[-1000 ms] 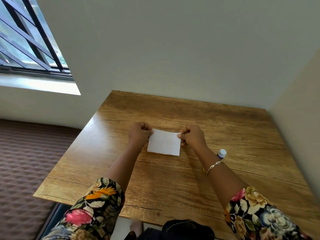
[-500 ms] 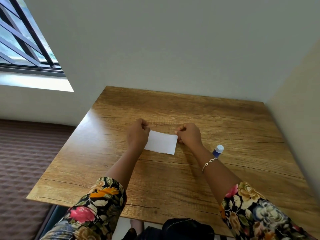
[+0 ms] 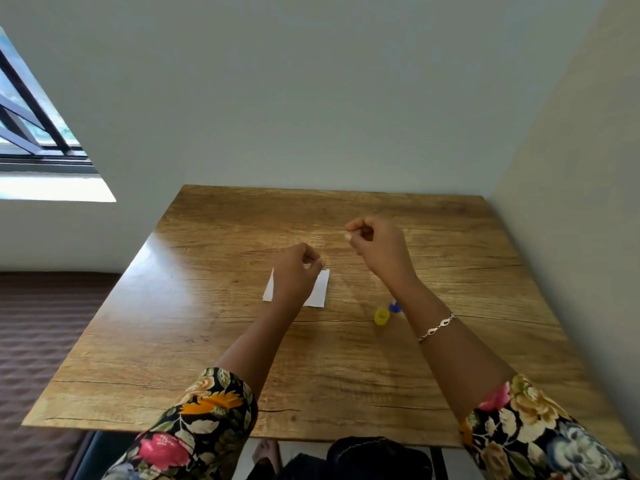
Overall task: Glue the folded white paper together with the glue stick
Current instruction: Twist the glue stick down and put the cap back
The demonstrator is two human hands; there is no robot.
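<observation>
The folded white paper lies flat on the wooden table. My left hand is over its middle with the fingers curled in, hiding most of the sheet, and nothing shows in its grasp. My right hand is raised to the right of and beyond the paper. Its thumb and forefinger are pinched together with nothing visible between them. The glue stick, yellow with a blue cap, lies on the table right of the paper, and my right forearm partly covers it.
The table sits in a corner, with a pale wall along its far edge and another along its right edge. A barred window is at the upper left. Brown textured flooring lies left of the table.
Both hands pinched the paper's far corners before. My right hand has let go and lifted away to the right. The paper now lies under my left hand, and the camera has tilted.
</observation>
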